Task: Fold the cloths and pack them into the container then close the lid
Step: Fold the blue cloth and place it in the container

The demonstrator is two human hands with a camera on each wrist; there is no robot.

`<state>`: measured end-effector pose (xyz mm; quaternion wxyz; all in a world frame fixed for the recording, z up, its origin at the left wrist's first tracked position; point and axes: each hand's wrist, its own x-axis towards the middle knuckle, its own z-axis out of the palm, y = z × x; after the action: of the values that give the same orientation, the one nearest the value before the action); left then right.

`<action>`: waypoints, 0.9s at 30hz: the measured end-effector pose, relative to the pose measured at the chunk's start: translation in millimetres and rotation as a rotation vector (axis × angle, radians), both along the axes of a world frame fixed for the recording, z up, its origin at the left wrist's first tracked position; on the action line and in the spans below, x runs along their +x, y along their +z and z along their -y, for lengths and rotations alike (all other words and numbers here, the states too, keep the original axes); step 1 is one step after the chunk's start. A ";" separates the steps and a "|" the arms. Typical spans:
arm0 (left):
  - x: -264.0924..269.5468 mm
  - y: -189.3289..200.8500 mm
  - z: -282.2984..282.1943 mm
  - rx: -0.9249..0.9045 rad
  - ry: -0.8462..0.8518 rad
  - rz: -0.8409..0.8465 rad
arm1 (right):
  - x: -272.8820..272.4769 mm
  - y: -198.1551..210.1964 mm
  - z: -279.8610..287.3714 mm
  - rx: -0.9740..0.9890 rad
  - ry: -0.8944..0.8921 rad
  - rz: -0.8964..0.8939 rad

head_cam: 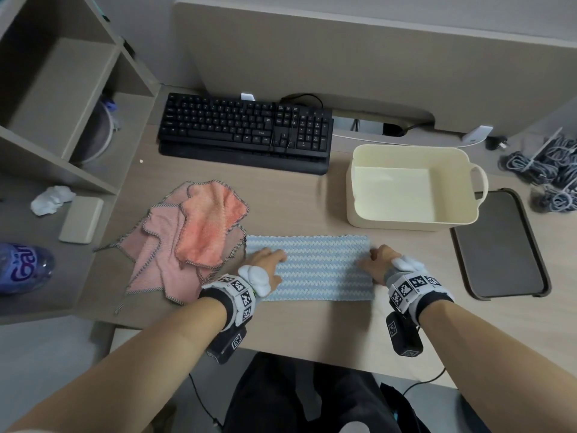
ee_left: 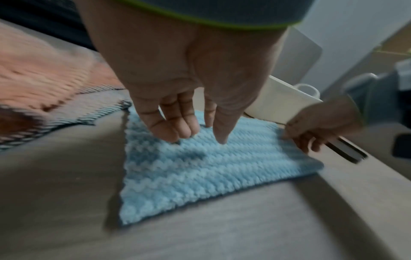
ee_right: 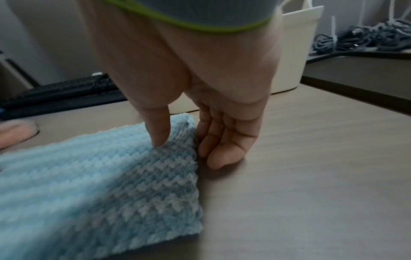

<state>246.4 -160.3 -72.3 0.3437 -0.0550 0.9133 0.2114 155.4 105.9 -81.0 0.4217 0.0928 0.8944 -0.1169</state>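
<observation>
A light blue zigzag cloth (head_cam: 315,267) lies flat on the desk, folded into a long strip. My left hand (head_cam: 268,265) rests on its left end, with straight fingers (ee_left: 177,130) and thumb touching the fabric. At the right end is my right hand (head_cam: 376,264). Its thumb (ee_right: 159,135) presses on the cloth (ee_right: 89,184) and its fingers (ee_right: 222,154) lie on the desk against the edge. A pile of pink and orange cloths (head_cam: 193,235) sits left of the blue one. The cream container (head_cam: 390,225) stands open behind, and its dark grey lid (head_cam: 499,245) lies to the right.
A black keyboard (head_cam: 243,129) lies at the back of the desk. A heap of grey cables (head_cam: 543,173) fills the far right corner. On the lower shelf to the left are a crumpled tissue (head_cam: 51,200), a beige block (head_cam: 81,218) and a purple bottle (head_cam: 22,270).
</observation>
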 end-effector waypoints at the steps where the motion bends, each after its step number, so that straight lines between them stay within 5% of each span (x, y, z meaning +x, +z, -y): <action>1: 2.0 -3.1 -5.8 -0.003 -0.067 0.005 | 1.7 -3.2 1.3 -0.011 -0.022 -0.015; 5: 6.9 -10.8 -20.2 -0.074 -0.230 0.060 | 8.5 -8.3 9.4 -0.071 -0.076 -0.063; 11: 8.9 -10.7 -21.1 -0.078 -0.220 0.075 | 10.6 -1.2 15.7 -0.083 -0.016 -0.034; 22: 19.7 5.8 16.4 0.330 0.373 -0.042 | 16.0 55.7 95.9 -0.327 0.082 -0.143; 27: 12.2 6.7 27.6 0.205 0.074 0.003 | 19.7 68.8 121.8 -0.292 0.129 -0.151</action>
<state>258.6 -187.8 -65.6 0.3407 -0.0535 0.8837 0.3163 175.2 -15.9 -12.2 0.3690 -0.0358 0.9011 -0.2248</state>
